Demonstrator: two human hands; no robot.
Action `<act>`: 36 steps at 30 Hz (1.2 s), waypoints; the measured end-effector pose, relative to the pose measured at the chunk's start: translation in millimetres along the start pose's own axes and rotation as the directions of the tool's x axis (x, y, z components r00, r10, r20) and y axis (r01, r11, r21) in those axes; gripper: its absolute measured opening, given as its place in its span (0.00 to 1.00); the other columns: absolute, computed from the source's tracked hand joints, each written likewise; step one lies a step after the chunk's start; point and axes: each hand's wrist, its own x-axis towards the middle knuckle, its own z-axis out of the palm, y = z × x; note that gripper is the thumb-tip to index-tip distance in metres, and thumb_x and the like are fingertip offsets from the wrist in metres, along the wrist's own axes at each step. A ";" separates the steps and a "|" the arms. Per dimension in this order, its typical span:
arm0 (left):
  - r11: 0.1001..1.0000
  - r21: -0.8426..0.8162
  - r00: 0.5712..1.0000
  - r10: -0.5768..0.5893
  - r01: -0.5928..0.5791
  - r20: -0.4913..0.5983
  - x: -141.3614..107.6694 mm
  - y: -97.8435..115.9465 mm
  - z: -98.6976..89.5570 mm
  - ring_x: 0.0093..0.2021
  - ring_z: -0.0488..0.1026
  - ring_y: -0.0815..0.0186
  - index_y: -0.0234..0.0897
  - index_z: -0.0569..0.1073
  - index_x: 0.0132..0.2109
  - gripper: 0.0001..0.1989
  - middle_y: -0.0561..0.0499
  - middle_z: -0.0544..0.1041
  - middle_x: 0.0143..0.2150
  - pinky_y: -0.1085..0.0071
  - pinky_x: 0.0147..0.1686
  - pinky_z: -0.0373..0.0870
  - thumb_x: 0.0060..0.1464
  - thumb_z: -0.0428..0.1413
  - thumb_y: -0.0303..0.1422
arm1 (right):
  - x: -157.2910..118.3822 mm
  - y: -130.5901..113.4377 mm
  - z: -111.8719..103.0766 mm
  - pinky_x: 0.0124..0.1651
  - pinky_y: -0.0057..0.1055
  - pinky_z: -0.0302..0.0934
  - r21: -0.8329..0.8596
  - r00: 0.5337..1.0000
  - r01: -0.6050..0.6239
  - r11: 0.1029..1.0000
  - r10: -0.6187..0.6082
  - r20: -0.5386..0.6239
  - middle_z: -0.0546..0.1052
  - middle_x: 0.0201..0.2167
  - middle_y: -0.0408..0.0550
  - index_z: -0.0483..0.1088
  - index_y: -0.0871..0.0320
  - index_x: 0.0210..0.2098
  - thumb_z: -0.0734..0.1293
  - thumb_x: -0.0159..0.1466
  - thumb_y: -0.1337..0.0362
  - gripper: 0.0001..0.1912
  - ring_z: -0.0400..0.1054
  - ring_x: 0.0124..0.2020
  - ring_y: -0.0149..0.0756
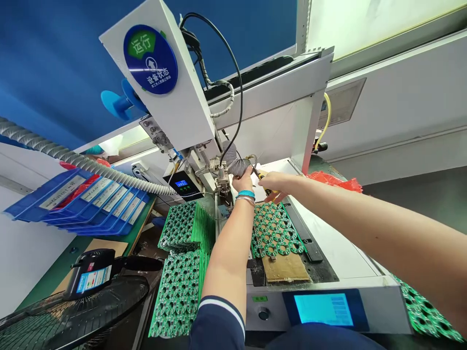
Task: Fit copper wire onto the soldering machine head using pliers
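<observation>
Both arms reach into a white machine. My left hand (243, 181) is closed at the grey ribbed hose (239, 164), beside the machine's metal soldering head (222, 184). Just to its right, my right hand (273, 183) is wrapped round a tool with yellow-and-black handles (268, 190); the tool's tip is too small to make out. Below the hands, a green circuit board panel (279, 228) with ring-shaped pieces lies in the black fixture on the machine bed, above a brown plate (286, 268).
Tall stacks of green panels (178, 287) stand left of the bed, more panels (428, 308) at lower right. A black fan (91, 301), blue file racks (98, 197), a small controller (181, 183) and a lit screen (323, 309) surround the work area.
</observation>
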 end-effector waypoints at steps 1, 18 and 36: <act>1.000 -0.003 1.000 0.003 -0.003 0.001 0.4 -0.8 0.1 0.44 0.75 0.60 0.34 0.73 0.34 0.12 0.44 0.78 0.42 0.63 0.45 0.72 0.39 0.65 0.27 | -0.5 -0.5 0.3 0.31 0.36 0.70 -0.020 1.000 -0.003 1.000 0.003 -0.008 0.64 0.50 0.62 0.52 0.59 0.58 0.56 0.65 0.63 0.22 0.73 0.29 0.37; 1.000 -0.017 1.000 0.008 -0.008 0.003 -1.3 -3.8 -1.5 0.39 0.76 0.62 0.30 0.72 0.35 0.13 0.42 0.78 0.40 0.68 0.40 0.73 0.39 0.65 0.24 | 8.0 -7.3 -6.7 0.28 0.33 0.69 -0.075 0.999 0.006 0.997 -0.009 -0.038 0.70 0.40 0.58 0.60 0.66 0.51 0.61 0.63 0.64 0.18 0.73 0.27 0.38; 0.998 -0.044 0.999 -0.048 0.048 0.003 -1.4 -2.2 0.6 0.40 0.75 0.62 0.31 0.72 0.36 0.15 0.44 0.78 0.40 0.68 0.38 0.72 0.38 0.66 0.24 | 15.4 -0.3 -11.2 0.18 0.22 0.49 -0.129 1.000 0.006 0.992 -0.005 0.009 0.68 0.22 0.46 0.66 0.64 0.36 0.59 0.63 0.66 0.07 0.57 0.18 0.24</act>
